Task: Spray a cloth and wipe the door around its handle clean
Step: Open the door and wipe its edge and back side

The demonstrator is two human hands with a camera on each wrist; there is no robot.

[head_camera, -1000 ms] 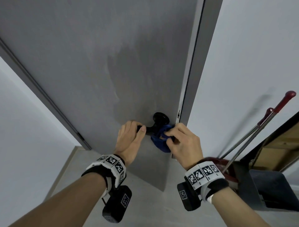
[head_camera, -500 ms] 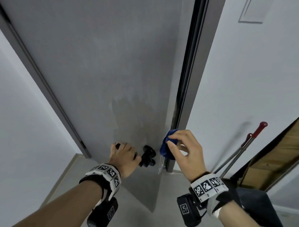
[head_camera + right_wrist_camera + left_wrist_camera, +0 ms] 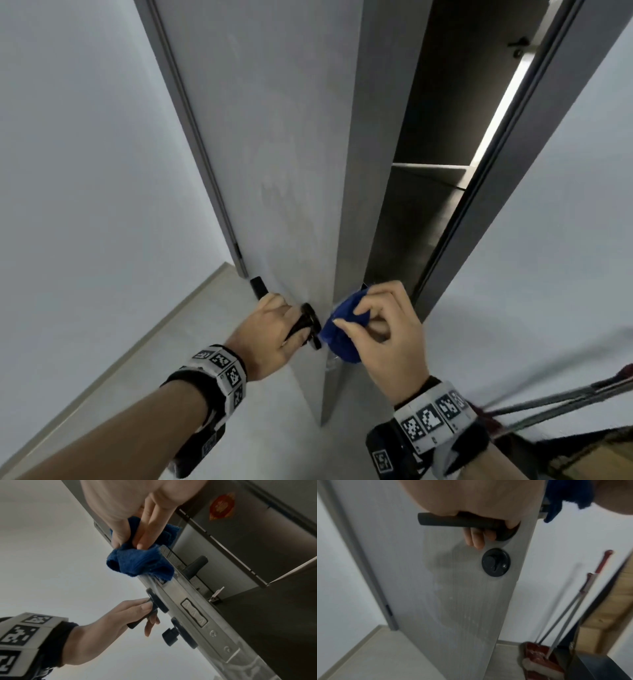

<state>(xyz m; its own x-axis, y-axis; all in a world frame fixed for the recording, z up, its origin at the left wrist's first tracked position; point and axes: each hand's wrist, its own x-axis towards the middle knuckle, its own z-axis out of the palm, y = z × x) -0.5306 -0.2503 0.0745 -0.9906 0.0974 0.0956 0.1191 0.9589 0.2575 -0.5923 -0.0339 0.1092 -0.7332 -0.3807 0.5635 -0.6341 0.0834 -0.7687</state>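
The grey door (image 3: 274, 137) stands partly open, its narrow edge (image 3: 346, 240) turned toward me. My left hand (image 3: 270, 329) grips the black lever handle (image 3: 453, 521) on the door's face. A round black lock knob (image 3: 496, 562) sits just below the handle, amid a damp patch (image 3: 453, 588). My right hand (image 3: 383, 329) pinches a bunched blue cloth (image 3: 342, 329) against the door's edge, just above the metal latch plate (image 3: 193, 612). The cloth (image 3: 139, 562) hangs over the edge's corner.
A dark room with a shelf (image 3: 431, 171) shows through the gap beside the door frame (image 3: 513, 171). Red-handled cleaning tools (image 3: 565, 615) and a red dustpan (image 3: 539, 660) lean at the right wall. A pale wall (image 3: 85, 171) stands at the left.
The door has swung further open toward me, the gap beside the frame widening. My right hand moved the cloth from beside the handle onto the door's edge. My left hand keeps its grip on the handle.
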